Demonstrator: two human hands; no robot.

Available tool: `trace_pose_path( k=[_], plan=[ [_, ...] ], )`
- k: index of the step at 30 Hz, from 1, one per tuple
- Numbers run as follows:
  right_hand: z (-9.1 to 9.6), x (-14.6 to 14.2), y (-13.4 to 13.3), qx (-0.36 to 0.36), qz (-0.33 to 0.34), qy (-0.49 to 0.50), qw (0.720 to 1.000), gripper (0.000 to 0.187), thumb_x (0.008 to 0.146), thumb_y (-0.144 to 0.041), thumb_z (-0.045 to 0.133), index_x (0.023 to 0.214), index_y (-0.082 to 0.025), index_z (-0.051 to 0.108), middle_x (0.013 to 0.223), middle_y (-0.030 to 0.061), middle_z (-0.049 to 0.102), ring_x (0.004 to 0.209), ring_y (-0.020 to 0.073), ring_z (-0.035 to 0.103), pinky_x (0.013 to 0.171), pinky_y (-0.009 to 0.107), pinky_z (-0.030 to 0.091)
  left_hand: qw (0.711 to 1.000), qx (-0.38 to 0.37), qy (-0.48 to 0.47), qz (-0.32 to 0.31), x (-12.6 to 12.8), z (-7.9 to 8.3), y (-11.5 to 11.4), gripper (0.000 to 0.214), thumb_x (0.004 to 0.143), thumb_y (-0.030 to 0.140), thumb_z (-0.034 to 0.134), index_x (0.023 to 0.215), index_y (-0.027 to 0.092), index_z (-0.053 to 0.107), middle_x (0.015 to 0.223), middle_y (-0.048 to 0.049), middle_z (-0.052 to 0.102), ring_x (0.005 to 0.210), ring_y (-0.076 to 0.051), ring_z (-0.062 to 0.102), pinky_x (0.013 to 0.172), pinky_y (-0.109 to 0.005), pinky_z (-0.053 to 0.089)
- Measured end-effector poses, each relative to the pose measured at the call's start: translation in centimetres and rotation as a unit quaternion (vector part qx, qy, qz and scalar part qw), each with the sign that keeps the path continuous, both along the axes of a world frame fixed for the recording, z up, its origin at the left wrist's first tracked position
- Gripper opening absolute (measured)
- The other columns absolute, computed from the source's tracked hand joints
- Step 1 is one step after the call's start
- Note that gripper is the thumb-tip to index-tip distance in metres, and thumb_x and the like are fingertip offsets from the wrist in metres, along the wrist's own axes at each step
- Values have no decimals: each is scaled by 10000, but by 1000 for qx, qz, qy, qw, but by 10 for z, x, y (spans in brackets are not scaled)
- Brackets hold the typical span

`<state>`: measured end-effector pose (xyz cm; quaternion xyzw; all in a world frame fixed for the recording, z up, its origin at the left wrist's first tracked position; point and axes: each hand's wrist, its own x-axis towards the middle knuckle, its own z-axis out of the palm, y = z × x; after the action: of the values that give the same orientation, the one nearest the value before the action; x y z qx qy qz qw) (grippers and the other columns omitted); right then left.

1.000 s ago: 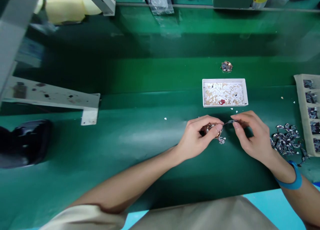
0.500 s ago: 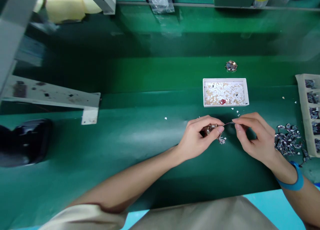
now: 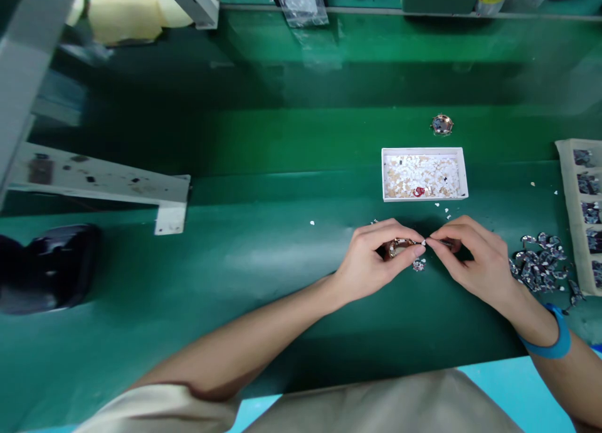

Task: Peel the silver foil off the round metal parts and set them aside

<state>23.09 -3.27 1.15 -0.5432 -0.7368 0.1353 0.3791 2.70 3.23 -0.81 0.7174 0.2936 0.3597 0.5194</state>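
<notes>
Between its thumb and fingers, my left hand (image 3: 371,254) is closed on a small gold-rimmed round case (image 3: 399,247), largely covered by the fingers. My right hand (image 3: 475,254) is pinched shut just to the right, its fingertips almost meeting the left ones. A tiny white piece (image 3: 424,241) shows between the two sets of fingertips; which hand grips it is unclear. Something thin and dark shows under the right fingers, too small to name. Below the left fingertips lies a little cluster of shiny bits (image 3: 418,265) on the green mat (image 3: 263,251).
A shallow white box (image 3: 383,176) of small white and tan pieces, with a red item (image 3: 418,192), stands beyond my hands. Behind it lies another gold-rimmed case (image 3: 442,125). Shiny dark parts (image 3: 540,263) are heaped right, beside a compartment tray (image 3: 570,213). A metal bracket (image 3: 170,219) stands left.
My right hand has moved left to the left fingertips. The thin reddish strand between the hands no longer shows; a white piece does. The case at the back sits slightly further right.
</notes>
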Motion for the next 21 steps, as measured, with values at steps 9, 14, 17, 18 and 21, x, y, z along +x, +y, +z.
trace_pose_path(
  k=[9, 14, 17, 18, 21],
  plan=[
    [-4, 1, -2, -18, 9, -8, 1000, 44, 1013, -198, 671, 1028, -232, 649, 866, 15, 710, 730, 142, 666, 632, 271, 515, 1000, -3, 4, -1, 0, 0, 0, 81, 938, 253, 770, 935, 173, 758, 811, -53, 746, 631, -133, 613, 568, -257, 439],
    [-5, 2, -2, -20, 17, -18, 999, 50, 1013, -183, 664, 1030, -227, 646, 870, 13, 718, 743, 138, 667, 643, 270, 511, 1000, -7, 2, -10, -1, 0, 1, 69, 933, 235, 773, 924, 169, 753, 821, -51, 743, 646, -132, 622, 586, -254, 449],
    [-5, 2, -2, -16, 20, -19, 999, 66, 1010, -168, 669, 1029, -226, 642, 881, 6, 723, 756, 131, 675, 647, 264, 508, 1000, -13, 16, -16, -1, 1, 1, 69, 928, 226, 766, 923, 162, 738, 812, -40, 726, 611, -115, 584, 572, -242, 429],
    [-5, 2, -2, -15, 22, -20, 999, 70, 1009, -164, 671, 1029, -225, 642, 887, 4, 723, 760, 128, 678, 648, 260, 506, 1000, -13, 20, -19, -1, 2, 0, 68, 927, 220, 761, 919, 160, 732, 807, -36, 721, 604, -110, 574, 570, -239, 423],
    [-5, 2, -3, -10, 33, -31, 999, 76, 1011, -158, 667, 1033, -225, 640, 902, 6, 726, 775, 128, 690, 650, 259, 508, 999, -14, 25, -26, -1, 2, 0, 68, 924, 214, 748, 908, 157, 714, 795, -26, 702, 592, -101, 556, 565, -230, 410]
  ],
)
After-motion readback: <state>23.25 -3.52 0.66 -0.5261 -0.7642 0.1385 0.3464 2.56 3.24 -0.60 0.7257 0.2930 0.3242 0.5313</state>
